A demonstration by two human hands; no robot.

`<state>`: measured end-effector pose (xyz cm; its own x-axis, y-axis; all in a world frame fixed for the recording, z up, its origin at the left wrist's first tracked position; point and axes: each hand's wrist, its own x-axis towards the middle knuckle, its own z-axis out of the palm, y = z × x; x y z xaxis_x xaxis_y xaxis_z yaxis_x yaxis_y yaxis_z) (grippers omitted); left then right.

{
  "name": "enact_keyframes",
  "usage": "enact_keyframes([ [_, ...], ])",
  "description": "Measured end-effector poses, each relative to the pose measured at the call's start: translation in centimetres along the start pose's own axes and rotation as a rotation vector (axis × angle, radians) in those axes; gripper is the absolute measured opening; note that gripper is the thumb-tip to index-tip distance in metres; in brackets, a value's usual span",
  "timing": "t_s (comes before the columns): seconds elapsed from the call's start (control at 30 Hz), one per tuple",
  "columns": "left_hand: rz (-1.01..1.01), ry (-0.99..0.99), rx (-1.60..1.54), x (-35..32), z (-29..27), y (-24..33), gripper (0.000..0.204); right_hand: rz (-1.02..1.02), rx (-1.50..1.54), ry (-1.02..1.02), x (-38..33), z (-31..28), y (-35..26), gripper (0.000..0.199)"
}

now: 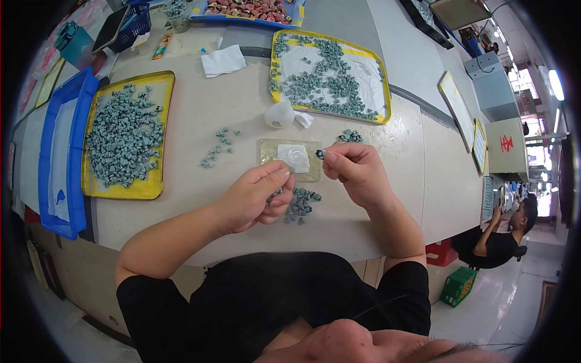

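Observation:
My right hand (361, 174) pinches a small dark grey-green piece (320, 154) between thumb and fingertips. Curled in front of my chest, my left hand (254, 198) holds several similar small pieces (275, 193) in its palm, with one at its fingertips. Between the hands lies a yellowish flat pad (269, 149); on it is a white square sheet (283, 158) with a clear round spot. A heap of grey-green pieces (301, 204) lies just below the pad, partly behind my left hand. Another small heap (350, 137) sits beyond my right hand.
A white squeeze bottle (279, 115) stands behind the pad. Yellow-rimmed trays of grey-green pieces lie at left (124, 136) and far right (331, 75). Loose pieces (218, 148) are scattered left of the pad. A blue tray (60, 157) flanks the left one. A co-worker (502, 233) sits at right.

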<state>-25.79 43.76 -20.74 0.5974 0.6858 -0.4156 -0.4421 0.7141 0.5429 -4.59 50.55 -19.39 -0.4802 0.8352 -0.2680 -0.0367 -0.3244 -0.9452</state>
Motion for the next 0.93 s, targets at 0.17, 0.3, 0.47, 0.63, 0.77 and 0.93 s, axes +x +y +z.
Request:
enact_keyframes([
  [0.17,-0.039,-0.041,-0.033,0.3,0.3,-0.1,0.021,-0.178,-0.176,-0.003,-0.9,0.9,0.3,0.008],
  [0.3,-0.037,-0.097,-0.032,0.5,0.3,-0.3,0.022,-0.462,-0.514,-0.017,-0.9,0.6,0.5,0.014],
  [0.47,-0.051,-0.142,-0.035,0.9,0.6,-0.3,0.023,-0.97,-0.831,-0.056,-0.9,0.0,1.2,0.03],
  [0.63,-0.056,-0.198,-0.028,0.9,0.8,-0.3,0.022,-1.28,-0.961,-0.111,-0.6,-0.2,0.8,0.033],
  [0.77,-0.061,-0.21,-0.034,0.8,0.7,-0.3,0.022,-1.282,-0.992,-0.134,-0.8,-0.1,1.2,0.034],
  [0.93,-0.076,-0.293,-0.087,0.7,0.1,-0.6,0.021,-1.347,-1.083,-0.154,-1.0,-0.1,1.1,0.033],
])
